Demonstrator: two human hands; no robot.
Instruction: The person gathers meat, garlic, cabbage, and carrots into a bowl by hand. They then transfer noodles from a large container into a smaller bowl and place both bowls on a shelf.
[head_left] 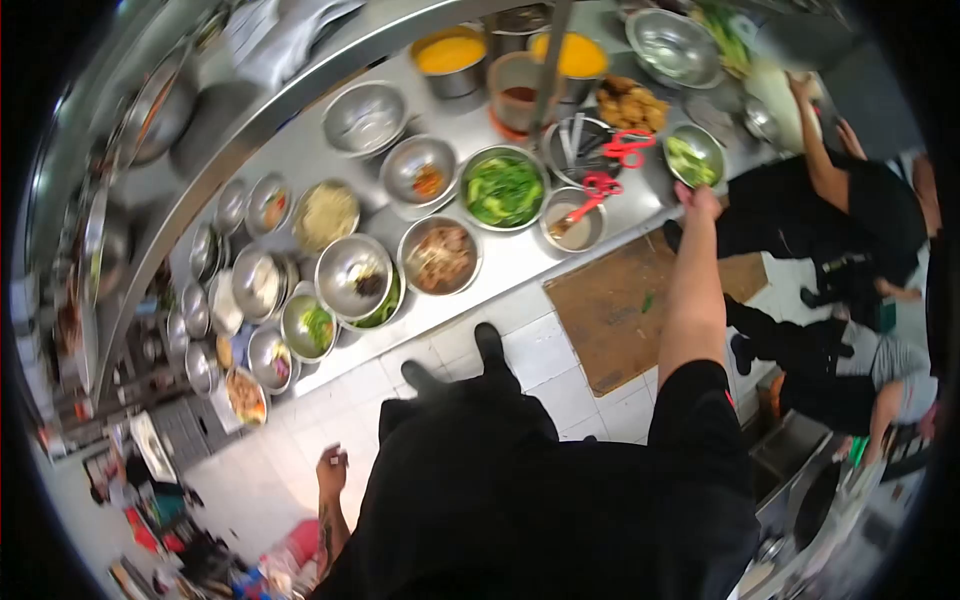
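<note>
My right hand [700, 201] reaches far out to the right, its fingers closed on the near rim of a metal bowl [712, 139] with chopped green vegetables [689, 161] in it. The bowl is at the front edge of the steel counter. Low on the left, my left hand [332, 467] hangs over the tiled floor, away from the counter. Its fingers are loosely bent and apart, and I see nothing in them. Left of the held bowl are red-handled scissors [629, 148] and a bowl of pale liquid [584, 238] with a red-handled brush [580, 208].
The steel counter [520, 252] carries several bowls, including leafy greens [503, 188], sliced meat [441, 258] and noodles [327, 215]. Yellow-filled pots [449, 54] stand behind. A shelf rail [215, 150] crosses above. A brown mat [610, 320] lies on the floor. Co-workers [800, 200] stand at right.
</note>
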